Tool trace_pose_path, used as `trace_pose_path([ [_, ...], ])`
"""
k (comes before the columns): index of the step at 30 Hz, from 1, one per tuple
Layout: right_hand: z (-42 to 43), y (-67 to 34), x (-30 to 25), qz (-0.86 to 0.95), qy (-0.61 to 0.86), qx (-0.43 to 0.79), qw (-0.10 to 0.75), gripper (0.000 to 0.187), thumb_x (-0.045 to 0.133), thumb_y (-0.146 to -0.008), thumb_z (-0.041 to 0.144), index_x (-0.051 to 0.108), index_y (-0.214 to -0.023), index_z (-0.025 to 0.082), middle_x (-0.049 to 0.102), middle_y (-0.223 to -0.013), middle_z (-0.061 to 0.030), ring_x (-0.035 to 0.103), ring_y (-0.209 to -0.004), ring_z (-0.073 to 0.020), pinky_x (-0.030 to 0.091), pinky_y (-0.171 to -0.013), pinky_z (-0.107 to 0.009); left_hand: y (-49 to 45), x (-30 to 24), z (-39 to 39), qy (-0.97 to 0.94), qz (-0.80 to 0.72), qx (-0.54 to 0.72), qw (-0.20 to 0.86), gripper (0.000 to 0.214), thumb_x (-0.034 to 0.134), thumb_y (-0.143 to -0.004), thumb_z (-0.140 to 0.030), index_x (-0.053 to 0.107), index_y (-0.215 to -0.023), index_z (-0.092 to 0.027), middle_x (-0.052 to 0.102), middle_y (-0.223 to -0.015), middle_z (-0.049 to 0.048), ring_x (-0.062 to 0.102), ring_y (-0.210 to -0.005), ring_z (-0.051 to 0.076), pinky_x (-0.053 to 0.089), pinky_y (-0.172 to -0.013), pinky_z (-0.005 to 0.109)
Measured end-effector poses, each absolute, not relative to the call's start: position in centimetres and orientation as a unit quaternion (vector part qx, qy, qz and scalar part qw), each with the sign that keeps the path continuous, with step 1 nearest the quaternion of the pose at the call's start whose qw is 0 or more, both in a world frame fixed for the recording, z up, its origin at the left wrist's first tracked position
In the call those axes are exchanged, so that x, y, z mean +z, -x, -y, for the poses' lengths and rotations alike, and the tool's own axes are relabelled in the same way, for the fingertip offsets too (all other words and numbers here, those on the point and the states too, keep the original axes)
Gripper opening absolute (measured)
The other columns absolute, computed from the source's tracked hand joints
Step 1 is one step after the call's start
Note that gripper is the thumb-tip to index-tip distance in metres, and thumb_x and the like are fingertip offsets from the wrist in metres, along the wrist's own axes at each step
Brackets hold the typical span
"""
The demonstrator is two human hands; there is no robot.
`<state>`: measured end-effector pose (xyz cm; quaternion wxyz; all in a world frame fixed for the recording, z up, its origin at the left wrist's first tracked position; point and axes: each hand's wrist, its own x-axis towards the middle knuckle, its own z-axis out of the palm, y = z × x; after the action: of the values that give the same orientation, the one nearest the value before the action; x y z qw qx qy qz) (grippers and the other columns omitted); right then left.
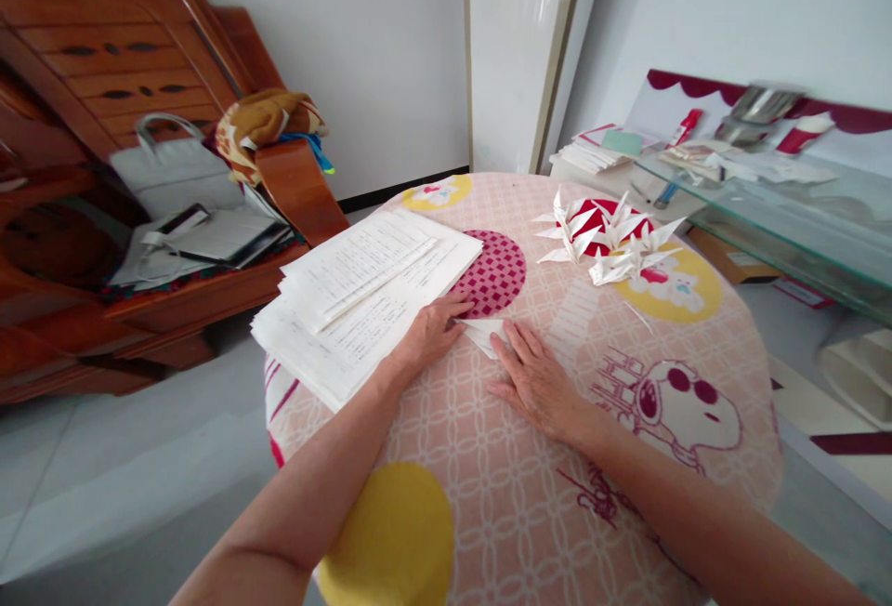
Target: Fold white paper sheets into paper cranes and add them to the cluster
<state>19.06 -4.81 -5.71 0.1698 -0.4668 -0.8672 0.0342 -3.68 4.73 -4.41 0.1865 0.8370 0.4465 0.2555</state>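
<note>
A small piece of folded white paper (484,335) lies flat on the round table between my hands, its pointed end toward the left. My left hand (433,329) holds that end, thumb and fingers closed about it against the tablecloth. Spread flat, my right hand (540,381) rests its fingertips on the paper's right edge, with the thumb stretched toward me. Close by my left hand is a stack of printed sheets (376,299). Several folded white paper cranes (617,236) stand in a cluster at the far right of the table.
A patterned pink tablecloth (480,494) covers the table. A thin paper strip (637,316) lies near the cranes. To the right stands a glass shelf (767,197) with papers and metal bowls (763,106). A wooden bench (139,48) with a grey bag (171,164) is at left.
</note>
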Motion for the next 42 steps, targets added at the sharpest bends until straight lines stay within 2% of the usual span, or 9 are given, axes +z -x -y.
trace_pose_path([
  [5,4.8,-19.1,-5.6,0.869,0.465,0.031,0.165,0.068,0.057,-0.095,0.044,0.042,-0.148,0.004,0.032,-0.157,-0.0284,0.025,-0.148,-0.0402,0.032,-0.116,-0.059,3.7,-4.6,-4.8,-0.829,-0.450,0.276,0.187,0.049,0.051,-0.080,-0.006,0.067,-0.125,-0.018,0.062,-0.138,0.0078,0.057,-0.130,0.024,0.044,-0.115,0.047],
  [11,4.7,-19.1,-5.9,0.868,0.461,0.030,0.181,0.068,0.054,-0.095,0.047,0.041,-0.150,0.009,0.031,-0.159,-0.0254,0.023,-0.149,-0.0393,0.031,-0.116,-0.062,3.6,-5.6,-5.2,-0.812,-0.457,0.311,0.188,0.055,0.043,-0.075,-0.001,0.072,-0.117,-0.021,0.068,-0.130,0.0033,0.061,-0.125,0.022,0.046,-0.113,0.046],
  [16,4.8,-19.1,-6.0,0.867,0.464,0.027,0.179,0.067,0.054,-0.095,0.046,0.041,-0.150,0.009,0.030,-0.159,-0.0249,0.023,-0.149,-0.0389,0.031,-0.116,-0.060,3.2,-5.0,-4.8,-0.792,-0.464,0.359,0.170,0.055,0.039,-0.077,-0.001,0.071,-0.118,-0.018,0.072,-0.122,0.0048,0.065,-0.117,0.021,0.051,-0.109,0.043],
  [19,4.7,-19.1,-6.1,0.867,0.462,0.031,0.185,0.066,0.055,-0.095,0.045,0.041,-0.150,0.012,0.030,-0.160,-0.0230,0.023,-0.150,-0.0383,0.031,-0.116,-0.062,2.0,-3.6,-3.2,-0.818,-0.422,0.379,0.098,0.045,0.041,-0.090,-0.008,0.066,-0.125,-0.019,0.065,-0.134,0.0077,0.057,-0.129,0.022,0.041,-0.117,0.048],
  [21,4.7,-19.0,-6.1,0.866,0.463,0.034,0.188,0.065,0.056,-0.094,0.044,0.043,-0.149,0.012,0.032,-0.159,-0.0233,0.024,-0.149,-0.0380,0.031,-0.116,-0.062,0.9,-3.0,-1.8,-0.861,-0.378,0.328,0.091,0.039,0.043,-0.098,-0.021,0.060,-0.132,-0.019,0.058,-0.142,0.0099,0.049,-0.137,0.023,0.038,-0.118,0.047],
  [25,4.6,-18.8,-5.7,0.863,0.468,0.044,0.186,0.064,0.057,-0.094,0.041,0.044,-0.148,0.008,0.038,-0.155,-0.0252,0.028,-0.148,-0.0370,0.033,-0.116,-0.059,-0.5,-3.5,0.3,-0.918,-0.305,0.216,0.132,0.063,0.043,-0.099,-0.048,0.037,-0.150,-0.012,0.048,-0.150,0.0197,0.042,-0.142,0.027,0.040,-0.117,0.046],
  [31,4.6,-18.8,-5.5,0.862,0.470,0.053,0.184,0.068,0.055,-0.094,0.044,0.039,-0.151,0.010,0.032,-0.159,-0.0241,0.027,-0.148,-0.0369,0.033,-0.116,-0.059,0.5,-4.7,0.5,-0.927,-0.300,0.195,0.108,0.076,0.034,-0.098,-0.059,0.020,-0.157,-0.013,0.038,-0.156,0.0216,0.034,-0.147,0.028,0.032,-0.120,0.048],
  [38,4.7,-18.9,-5.7,0.857,0.478,0.048,0.184,0.066,0.053,-0.096,0.047,0.040,-0.152,0.014,0.032,-0.159,-0.0226,0.025,-0.149,-0.0375,0.033,-0.116,-0.059,1.3,-4.9,0.9,-0.922,-0.340,0.178,0.053,0.074,0.033,-0.098,-0.061,0.033,-0.151,-0.011,0.045,-0.151,0.0219,0.041,-0.143,0.029,0.034,-0.118,0.046],
  [42,4.8,-19.0,-5.6,0.860,0.475,0.040,0.183,0.066,0.052,-0.096,0.047,0.041,-0.150,0.012,0.032,-0.158,-0.0246,0.025,-0.149,-0.0392,0.033,-0.116,-0.058,1.6,-5.2,1.2,-0.913,-0.379,0.151,0.020,0.077,0.033,-0.096,-0.065,0.040,-0.147,-0.008,0.046,-0.150,0.0235,0.042,-0.142,0.032,0.035,-0.117,0.046],
])
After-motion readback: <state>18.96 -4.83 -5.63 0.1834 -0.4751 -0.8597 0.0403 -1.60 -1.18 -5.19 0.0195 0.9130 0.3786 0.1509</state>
